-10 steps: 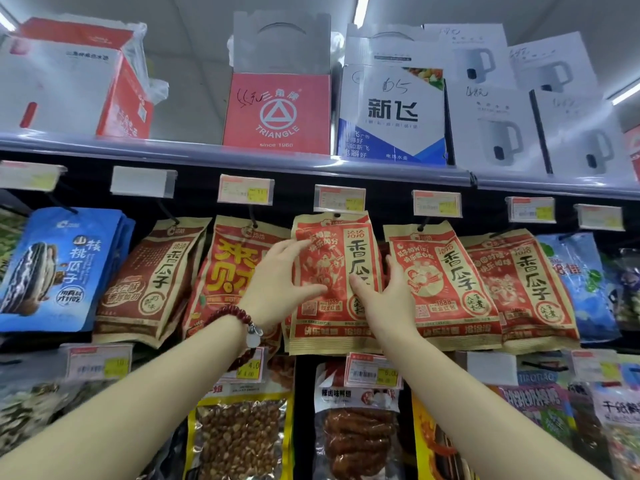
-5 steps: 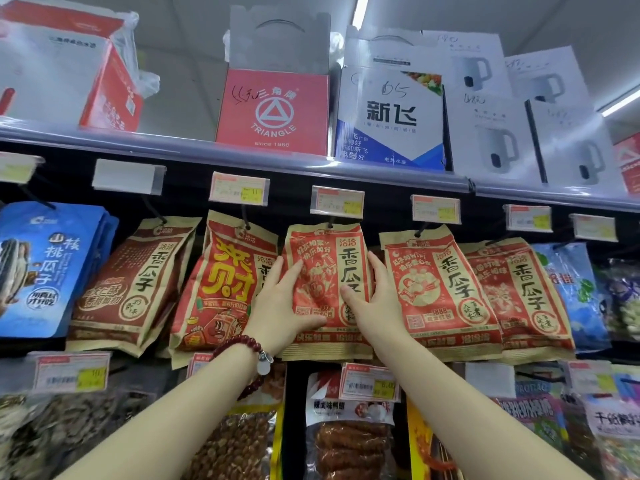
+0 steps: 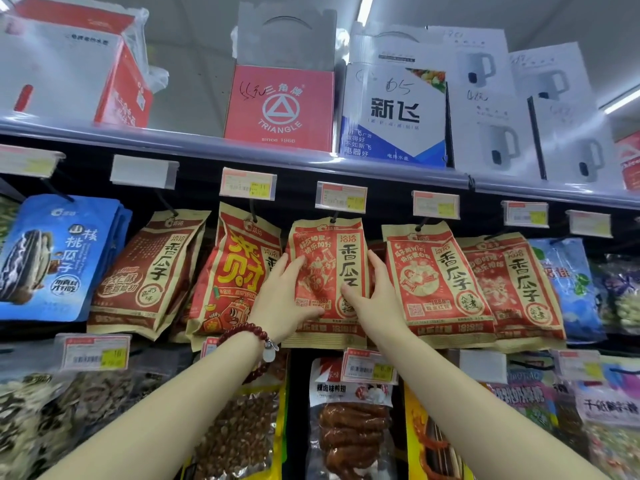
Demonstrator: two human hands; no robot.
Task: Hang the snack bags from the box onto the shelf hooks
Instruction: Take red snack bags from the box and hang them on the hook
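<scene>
A red and tan sunflower-seed bag hangs at the middle of the hook row, its top hole at a black hook under a price tag. My left hand holds the bag's left edge, fingers behind it and thumb across the lower front. My right hand holds the right edge the same way, thumb on the front. More bags of the same kind sit behind it. The box is out of view.
Similar seed bags hang left and right of it, a blue bag at far left. Price tags stick out above each hook. Appliance boxes stand on the shelf above. A lower row of hanging snacks lies below my arms.
Both hands have slid slightly up the bag's sides and now grip its edges. The bag hangs straighter on the hook. The view has tilted a little upward.
</scene>
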